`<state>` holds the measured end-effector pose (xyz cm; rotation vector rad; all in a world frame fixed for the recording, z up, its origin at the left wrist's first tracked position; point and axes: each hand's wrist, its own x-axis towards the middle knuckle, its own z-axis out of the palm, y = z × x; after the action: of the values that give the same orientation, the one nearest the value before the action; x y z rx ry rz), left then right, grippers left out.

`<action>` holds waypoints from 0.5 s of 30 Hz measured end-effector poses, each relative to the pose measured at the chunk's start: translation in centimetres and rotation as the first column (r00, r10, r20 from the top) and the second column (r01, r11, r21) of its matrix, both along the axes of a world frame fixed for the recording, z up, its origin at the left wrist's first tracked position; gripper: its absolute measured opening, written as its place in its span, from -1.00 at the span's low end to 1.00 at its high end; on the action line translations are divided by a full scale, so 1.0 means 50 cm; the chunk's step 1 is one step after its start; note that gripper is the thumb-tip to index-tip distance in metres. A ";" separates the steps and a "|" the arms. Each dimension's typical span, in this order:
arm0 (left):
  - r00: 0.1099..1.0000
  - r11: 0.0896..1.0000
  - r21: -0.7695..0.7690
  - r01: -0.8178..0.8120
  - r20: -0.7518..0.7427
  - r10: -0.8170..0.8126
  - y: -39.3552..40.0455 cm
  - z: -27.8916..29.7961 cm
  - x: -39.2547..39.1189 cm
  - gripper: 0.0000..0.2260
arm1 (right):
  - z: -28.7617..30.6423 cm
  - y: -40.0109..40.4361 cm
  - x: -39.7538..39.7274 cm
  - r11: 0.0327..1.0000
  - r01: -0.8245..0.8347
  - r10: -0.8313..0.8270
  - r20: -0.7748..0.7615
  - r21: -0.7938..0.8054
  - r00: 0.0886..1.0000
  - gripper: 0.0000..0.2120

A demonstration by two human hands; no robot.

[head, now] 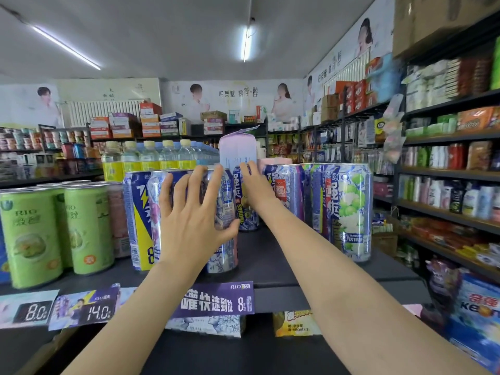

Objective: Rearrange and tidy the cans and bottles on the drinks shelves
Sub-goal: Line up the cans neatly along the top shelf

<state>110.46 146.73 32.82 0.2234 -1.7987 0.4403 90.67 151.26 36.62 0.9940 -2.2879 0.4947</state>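
Shop shelf (270, 269), cans (351, 212); left hand (194, 220) gripping one

Two bare forearms, left hand (193, 220), right hand (255, 185), no sleeves
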 end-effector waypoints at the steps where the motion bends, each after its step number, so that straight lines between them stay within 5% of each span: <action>1: 1.000 1.000 -0.001 -0.002 0.003 0.002 0.001 0.000 0.000 -0.20 | -0.002 -0.003 0.001 1.000 0.007 -0.007 0.006 -0.003 1.000 -0.22; 6: 1.000 1.000 0.002 -0.005 0.000 0.005 0.003 -0.001 0.000 -0.20 | 0.000 0.014 0.024 0.997 0.049 -0.047 -0.032 0.061 0.998 -0.20; 11: 1.000 1.000 0.006 0.011 0.009 -0.011 0.005 -0.001 0.002 -0.21 | 0.020 0.110 0.086 0.988 0.155 -0.149 -0.401 -0.018 0.904 -0.38; 13: 1.000 1.000 0.011 0.023 0.011 -0.023 0.006 0.000 0.002 -0.21 | 0.030 0.154 0.086 0.972 0.224 -0.237 -0.337 -0.076 0.911 -0.35; 15: 0.999 0.999 0.017 0.030 0.021 -0.030 0.007 -0.001 0.003 -0.20 | 0.030 0.182 0.090 0.960 0.277 -0.281 -0.115 -0.043 0.953 -0.23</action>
<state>110.59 147.07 32.79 0.2032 -1.8251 0.4080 95.15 160.34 38.12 0.6526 -2.2583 0.3356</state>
